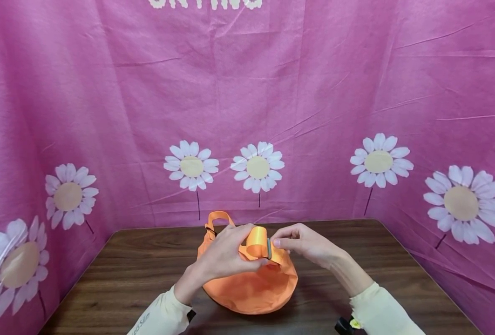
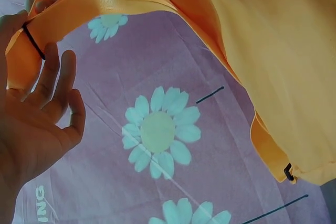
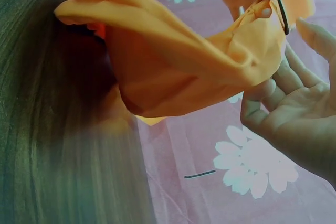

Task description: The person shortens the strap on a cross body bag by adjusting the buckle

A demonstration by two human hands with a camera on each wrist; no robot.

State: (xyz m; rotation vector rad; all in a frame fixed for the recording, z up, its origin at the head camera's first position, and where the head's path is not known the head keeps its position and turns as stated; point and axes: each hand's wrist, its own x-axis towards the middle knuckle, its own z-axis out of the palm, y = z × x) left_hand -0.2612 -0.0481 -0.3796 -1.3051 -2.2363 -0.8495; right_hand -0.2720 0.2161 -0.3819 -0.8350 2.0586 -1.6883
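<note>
An orange fabric bag [image 1: 251,291] sits on the table in front of me. Its wide orange strap [image 1: 257,242] makes a loop above the bag and runs through a dark strap slider [image 1: 268,249], which also shows in the left wrist view as a slider [image 2: 33,41]. My left hand [image 1: 224,253] holds the strap beside the slider, thumb below and fingers above. From the other side, my right hand [image 1: 310,244] pinches the strap close to the slider with curled fingers. The bag's body [image 3: 173,72] hangs in folds below the right hand in the right wrist view.
Behind the left hand, another strap loop [image 1: 219,215] with a dark buckle stands up from the bag. The brown wooden table [image 1: 138,260] reaches back to a pink curtain [image 1: 314,93] printed with daisies. Dark wrist gear [image 1: 344,325] shows at the right sleeve.
</note>
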